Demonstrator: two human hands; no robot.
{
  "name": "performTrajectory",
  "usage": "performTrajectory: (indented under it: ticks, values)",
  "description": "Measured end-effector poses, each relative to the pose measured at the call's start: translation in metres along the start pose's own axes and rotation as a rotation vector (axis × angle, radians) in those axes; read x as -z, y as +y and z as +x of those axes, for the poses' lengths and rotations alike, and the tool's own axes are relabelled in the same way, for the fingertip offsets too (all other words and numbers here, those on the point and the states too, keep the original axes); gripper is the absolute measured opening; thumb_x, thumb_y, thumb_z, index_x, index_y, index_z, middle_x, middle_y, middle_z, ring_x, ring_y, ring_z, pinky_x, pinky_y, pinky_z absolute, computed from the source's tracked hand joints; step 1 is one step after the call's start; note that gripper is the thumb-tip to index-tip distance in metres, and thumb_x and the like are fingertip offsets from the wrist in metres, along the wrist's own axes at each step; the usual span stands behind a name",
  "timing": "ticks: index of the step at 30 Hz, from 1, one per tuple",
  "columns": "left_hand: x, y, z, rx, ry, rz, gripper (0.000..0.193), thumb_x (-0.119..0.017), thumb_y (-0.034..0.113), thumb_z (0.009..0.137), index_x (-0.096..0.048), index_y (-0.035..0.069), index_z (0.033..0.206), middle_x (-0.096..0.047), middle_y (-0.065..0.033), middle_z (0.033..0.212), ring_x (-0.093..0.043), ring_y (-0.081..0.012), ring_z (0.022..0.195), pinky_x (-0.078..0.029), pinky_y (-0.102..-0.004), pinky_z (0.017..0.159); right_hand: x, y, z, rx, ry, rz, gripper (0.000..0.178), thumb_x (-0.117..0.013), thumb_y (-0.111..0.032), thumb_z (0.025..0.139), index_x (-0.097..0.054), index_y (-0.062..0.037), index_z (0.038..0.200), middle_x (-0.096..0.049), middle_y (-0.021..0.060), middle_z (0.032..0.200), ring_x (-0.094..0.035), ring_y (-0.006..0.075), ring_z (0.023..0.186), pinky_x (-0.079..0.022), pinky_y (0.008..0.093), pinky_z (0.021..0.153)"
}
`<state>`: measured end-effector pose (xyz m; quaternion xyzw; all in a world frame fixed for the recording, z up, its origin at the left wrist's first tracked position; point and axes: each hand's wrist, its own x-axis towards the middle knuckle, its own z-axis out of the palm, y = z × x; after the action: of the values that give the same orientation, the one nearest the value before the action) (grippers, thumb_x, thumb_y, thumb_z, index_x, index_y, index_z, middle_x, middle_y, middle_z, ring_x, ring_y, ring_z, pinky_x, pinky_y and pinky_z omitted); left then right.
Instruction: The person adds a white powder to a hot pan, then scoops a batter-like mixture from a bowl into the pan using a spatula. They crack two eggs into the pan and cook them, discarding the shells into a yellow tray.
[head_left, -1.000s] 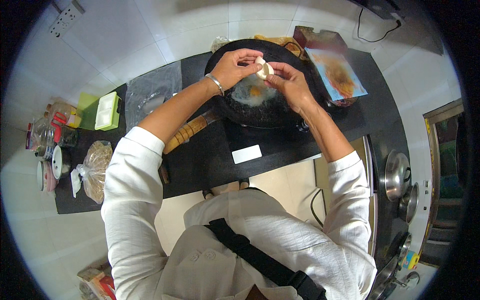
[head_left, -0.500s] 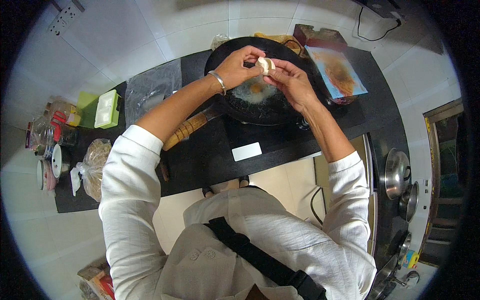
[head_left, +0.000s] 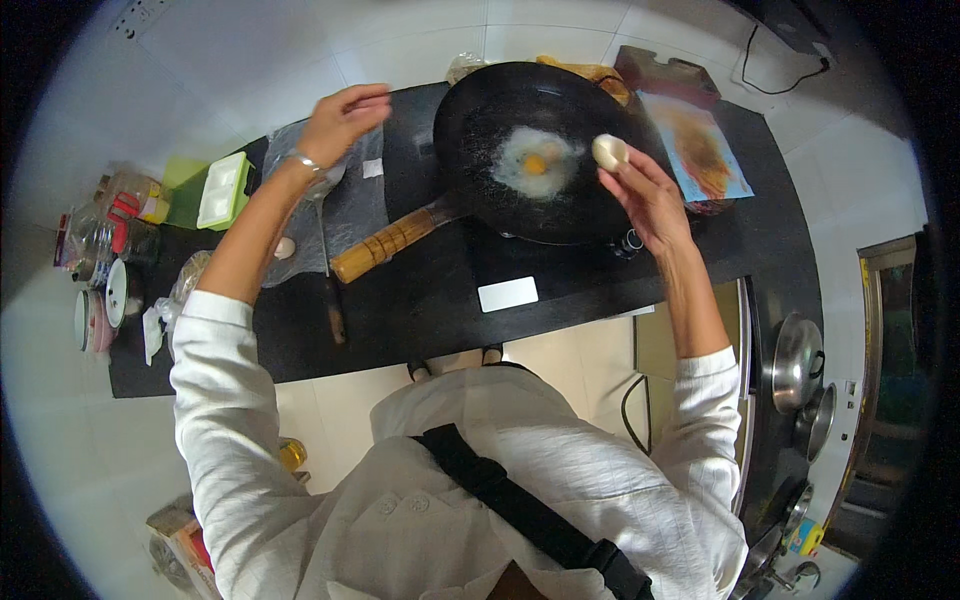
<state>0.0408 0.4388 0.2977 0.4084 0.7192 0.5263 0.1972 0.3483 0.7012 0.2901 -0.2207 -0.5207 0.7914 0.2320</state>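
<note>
A dark wok [head_left: 480, 110] stands at the back of the counter, its wooden handle [head_left: 385, 248] pointing to the near left. Inside it lies a cracked egg [head_left: 535, 163], orange yolk in spreading white. Over the wok's right rim, my right hand [head_left: 652, 200] pinches a pale eggshell [head_left: 608, 152]. My left hand [head_left: 345, 122] is empty, fingers stretched out, above a clear plastic sheet [head_left: 370, 215] left of the wok. Beneath that hand lies a long-handled spatula [head_left: 325, 235], its head partly covered. A whole egg [head_left: 285, 247] rests beside my left forearm.
A white rectangular card-like object [head_left: 508, 294] lies near the counter's front edge. Right of the wok, a stained blue sheet [head_left: 700, 150] leans by a box [head_left: 665, 72]. At left are a green container [head_left: 225, 190], bottles and a lidded pot [head_left: 118, 308]. Metal lids [head_left: 797, 362] line the right.
My hands have parted: the left swung left away from the wok, and the right moved right with the eggshell. The egg in the wok, the spatula and the whole egg are now uncovered.
</note>
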Motion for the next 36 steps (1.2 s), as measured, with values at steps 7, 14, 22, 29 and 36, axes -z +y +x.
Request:
performTrajectory:
  ticks: [7,14,22,29,36]
  values:
    - [0.074,-0.086,-0.076,0.310,0.437,-0.092,0.035,-0.068,0.020,0.080,-0.060,0.006,0.112,-0.063,-0.0016,0.094,-0.056,-0.0072,0.077,-0.046,-0.0221,0.066,0.011,0.005,-0.039,-0.031,0.045,0.051,0.035,-0.053,-0.003,0.086,-0.047,0.0039,0.120,-0.053,0.0162,0.119,-0.056,0.0253,0.106,-0.047,0.0310,0.093]
    - [0.102,-0.225,-0.152,0.526,0.493,0.311,0.053,-0.075,0.026,0.070,-0.057,0.004,0.115,-0.062,-0.0087,0.097,-0.058,-0.0184,0.086,-0.046,-0.0288,0.077,0.015,0.018,-0.066,0.047,0.003,0.171,0.032,-0.055,-0.004,0.086,-0.049,0.0038,0.116,-0.054,0.0185,0.117,-0.055,0.0256,0.106,-0.049,0.0315,0.091]
    - [0.071,-0.240,-0.162,0.749,0.419,0.939,0.086,-0.075,0.052,0.060,-0.048,-0.001,0.122,-0.054,-0.0223,0.116,-0.053,-0.0343,0.104,-0.043,-0.0398,0.090,0.014,0.019,-0.068,0.026,0.046,0.147,0.034,-0.053,-0.003,0.087,-0.048,0.0038,0.120,-0.056,0.0171,0.113,-0.059,0.0245,0.099,-0.051,0.0300,0.087]
    - [0.084,-0.261,-0.155,0.785,0.344,0.833,0.064,-0.071,0.043,0.065,-0.057,-0.001,0.110,-0.059,-0.0220,0.106,-0.053,-0.0343,0.105,-0.043,-0.0386,0.089,0.018,0.024,-0.079,0.028,0.099,0.169,0.032,-0.056,-0.005,0.086,-0.050,0.0022,0.117,-0.057,0.0177,0.111,-0.060,0.0253,0.098,-0.052,0.0309,0.085]
    - [0.068,-0.244,-0.157,0.607,0.484,0.752,0.045,-0.078,0.023,0.060,-0.060,0.002,0.096,-0.065,-0.0166,0.087,-0.063,-0.0312,0.082,-0.049,-0.0370,0.077,0.022,0.027,-0.089,0.037,0.135,0.199,0.031,-0.054,-0.004,0.087,-0.050,0.0030,0.117,-0.058,0.0188,0.109,-0.061,0.0247,0.095,-0.053,0.0309,0.085]
